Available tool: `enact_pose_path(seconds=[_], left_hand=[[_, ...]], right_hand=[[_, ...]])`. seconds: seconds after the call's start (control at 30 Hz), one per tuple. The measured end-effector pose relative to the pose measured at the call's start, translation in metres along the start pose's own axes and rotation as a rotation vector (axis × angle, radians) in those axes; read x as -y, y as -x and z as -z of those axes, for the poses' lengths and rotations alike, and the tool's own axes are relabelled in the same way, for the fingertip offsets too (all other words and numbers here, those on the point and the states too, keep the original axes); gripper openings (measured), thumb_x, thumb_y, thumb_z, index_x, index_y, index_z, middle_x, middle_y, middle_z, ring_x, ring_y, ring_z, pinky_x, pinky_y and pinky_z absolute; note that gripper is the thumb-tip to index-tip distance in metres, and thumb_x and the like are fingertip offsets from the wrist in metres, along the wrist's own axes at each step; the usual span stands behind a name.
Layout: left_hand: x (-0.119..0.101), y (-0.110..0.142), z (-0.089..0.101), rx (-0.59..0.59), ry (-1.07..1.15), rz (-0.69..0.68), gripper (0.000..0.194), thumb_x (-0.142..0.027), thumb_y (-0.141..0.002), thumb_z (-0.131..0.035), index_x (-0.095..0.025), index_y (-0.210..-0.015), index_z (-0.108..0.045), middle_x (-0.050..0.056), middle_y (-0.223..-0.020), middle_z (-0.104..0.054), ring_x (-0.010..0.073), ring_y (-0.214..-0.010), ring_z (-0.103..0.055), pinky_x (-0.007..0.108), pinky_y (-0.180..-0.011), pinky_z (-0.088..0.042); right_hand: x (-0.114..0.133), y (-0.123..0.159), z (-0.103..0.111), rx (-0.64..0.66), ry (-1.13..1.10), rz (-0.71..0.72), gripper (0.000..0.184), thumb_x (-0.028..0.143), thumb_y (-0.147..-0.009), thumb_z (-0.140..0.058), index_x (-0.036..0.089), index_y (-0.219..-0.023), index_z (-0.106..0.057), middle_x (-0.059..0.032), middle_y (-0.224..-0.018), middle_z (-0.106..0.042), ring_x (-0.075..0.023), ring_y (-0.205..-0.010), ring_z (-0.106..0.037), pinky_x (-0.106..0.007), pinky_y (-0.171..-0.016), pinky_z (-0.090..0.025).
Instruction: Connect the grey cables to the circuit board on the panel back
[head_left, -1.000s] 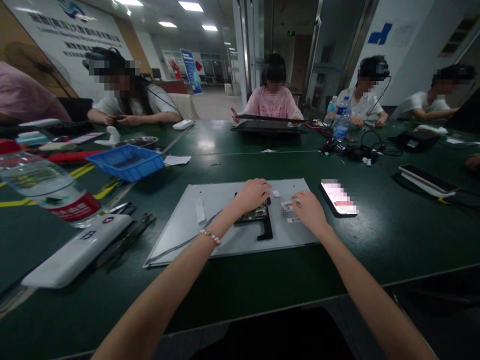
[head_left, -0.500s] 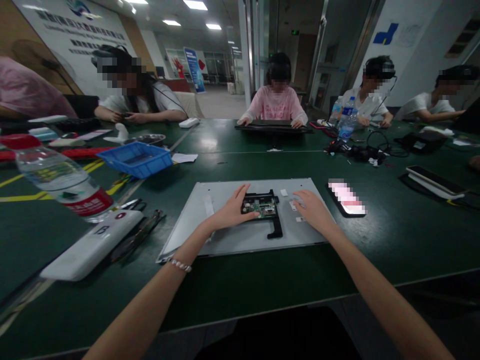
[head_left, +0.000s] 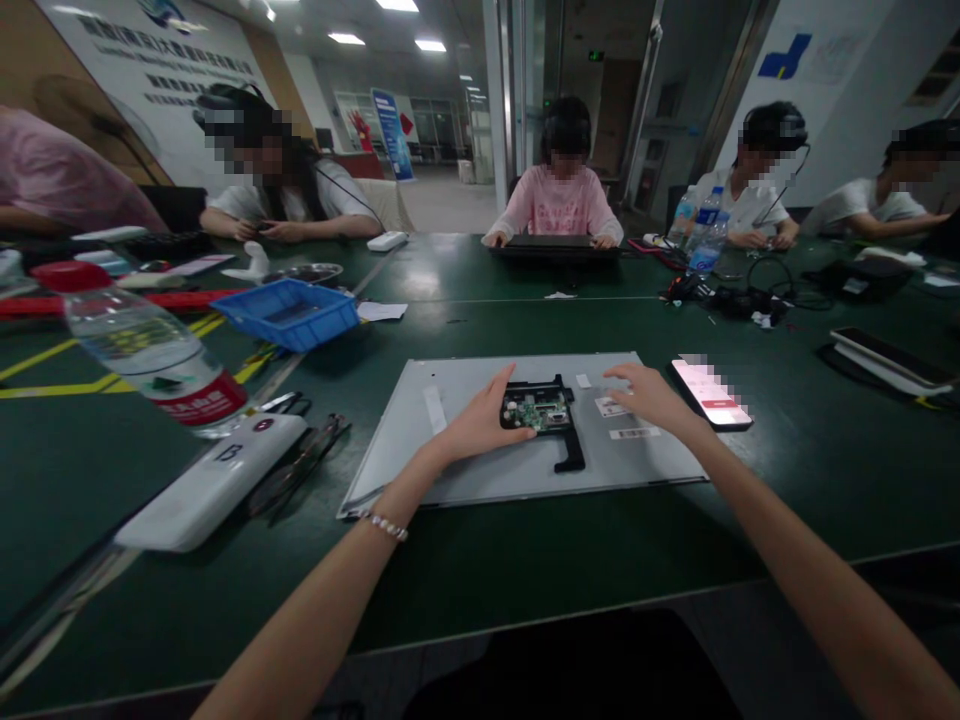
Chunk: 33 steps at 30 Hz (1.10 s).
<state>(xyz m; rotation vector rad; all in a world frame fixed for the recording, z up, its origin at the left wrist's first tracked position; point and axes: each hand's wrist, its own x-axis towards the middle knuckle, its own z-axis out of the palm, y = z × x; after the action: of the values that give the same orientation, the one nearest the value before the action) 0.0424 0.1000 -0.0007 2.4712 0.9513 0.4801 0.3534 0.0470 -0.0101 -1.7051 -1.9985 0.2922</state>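
Ahead at 12 o'clock on a green table [head_left: 450, 590], a grey panel [head_left: 637, 465] bears a black frame [head_left: 571, 455] with a circuit board [head_left: 551, 412]. The left hand [head_left: 484, 420] has moved off the board to the frame's 9 o'clock side, leaving the circuitry uncovered; its fingers spread around the edge, grip unclear. Toward 3 o'clock, the right hand [head_left: 651, 395], fingers loosely bent, nothing visibly held, is near a label [head_left: 634, 434]. Farther: phone [head_left: 709, 390], 1 o'clock; blue tray [head_left: 315, 325], 11.

The green table [head_left: 480, 560] bears a panel [head_left: 517, 472] and phone [head_left: 709, 390].
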Motion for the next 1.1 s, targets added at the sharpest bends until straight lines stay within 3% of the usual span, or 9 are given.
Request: enact_pose_path(seconds=[0.13, 0.23, 0.37, 0.53, 0.7, 0.9, 1.1], left_hand=[[-0.002, 0.001, 0.001, -0.005, -0.008, 0.005, 0.102, -0.051, -0.075, -0.062, -0.019, -0.149, 0.001, 0.016, -0.153, -0.020, 0.0321, -0.136, -0.031, 0.048, -0.110, -0.030], [-0.003, 0.002, 0.001, -0.006, -0.046, -0.015, 0.101, -0.048, -0.076, -0.062, -0.019, -0.149, 0.002, 0.016, -0.152, -0.022, 0.0319, -0.135, -0.032, 0.048, -0.108, -0.033], [-0.004, 0.003, 0.001, -0.022, -0.077, -0.007, 0.102, -0.048, -0.077, -0.062, -0.019, -0.149, 0.003, 0.017, -0.152, -0.022, 0.0320, -0.135, -0.033, 0.048, -0.107, -0.035], [-0.004, 0.005, 0.002, -0.022, -0.051, -0.003, 0.104, -0.050, -0.076, -0.062, -0.019, -0.149, 0.006, 0.016, -0.152, -0.021, 0.0315, -0.136, -0.031, 0.048, -0.109, -0.033], [-0.004, 0.005, 0.003, -0.023, -0.075, -0.013, 0.105, -0.048, -0.075, -0.063, -0.018, -0.149, 0.005, 0.015, -0.154, -0.017, 0.0310, -0.138, -0.026, 0.046, -0.111, -0.030], [-0.006, 0.005, 0.007, -0.021, -0.189, 0.047, 0.109, -0.056, -0.073, -0.062, -0.023, -0.148, 0.009, 0.014, -0.156, -0.008, 0.0346, -0.140, -0.020, 0.053, -0.112, -0.022], [-0.004, 0.007, 0.008, 0.026, -0.271, 0.061, 0.102, -0.061, -0.076, -0.057, -0.025, -0.149, 0.005, 0.010, -0.156, -0.008, 0.0354, -0.138, -0.023, 0.053, -0.112, -0.021]], right_hand=[[0.006, -0.020, -0.006, 0.054, 0.085, 0.215, 0.035, 0.022, -0.080, -0.061, 0.017, -0.115, -0.063, -0.0098, -0.120, -0.062, -0.0229, -0.112, -0.055, -0.039, -0.098, -0.039], [0.010, -0.030, -0.011, 0.087, 0.143, 0.255, 0.029, 0.019, -0.082, -0.058, 0.018, -0.111, -0.065, -0.0089, -0.116, -0.064, -0.0219, -0.109, -0.056, -0.037, -0.096, -0.040], [0.014, -0.031, -0.021, 0.046, 0.136, 0.182, 0.021, 0.017, -0.087, -0.051, 0.018, -0.099, -0.069, -0.0081, -0.105, -0.068, -0.0199, -0.100, -0.060, -0.033, -0.090, -0.042], [0.015, -0.021, -0.035, -0.109, 0.054, 0.094, 0.023, 0.019, -0.090, -0.046, 0.017, -0.101, -0.066, -0.0076, -0.103, -0.068, -0.0187, -0.095, -0.061, -0.031, -0.087, -0.043], [0.021, -0.015, -0.040, -0.081, 0.073, 0.091, 0.024, 0.020, -0.090, -0.045, 0.018, -0.101, -0.066, -0.0079, -0.105, -0.067, -0.0193, -0.099, -0.059, -0.031, -0.088, -0.043], [0.024, -0.012, -0.021, -0.090, 0.069, 0.052, 0.028, 0.022, -0.092, -0.040, 0.018, -0.099, -0.067, -0.0079, -0.106, -0.067, -0.0195, -0.101, -0.059, -0.032, -0.091, -0.042], [0.012, -0.003, 0.002, 0.007, 0.077, -0.175, 0.027, 0.025, -0.087, -0.048, 0.018, -0.106, -0.065, -0.0101, -0.107, -0.066, -0.0232, -0.096, -0.062, -0.035, -0.085, -0.046]])
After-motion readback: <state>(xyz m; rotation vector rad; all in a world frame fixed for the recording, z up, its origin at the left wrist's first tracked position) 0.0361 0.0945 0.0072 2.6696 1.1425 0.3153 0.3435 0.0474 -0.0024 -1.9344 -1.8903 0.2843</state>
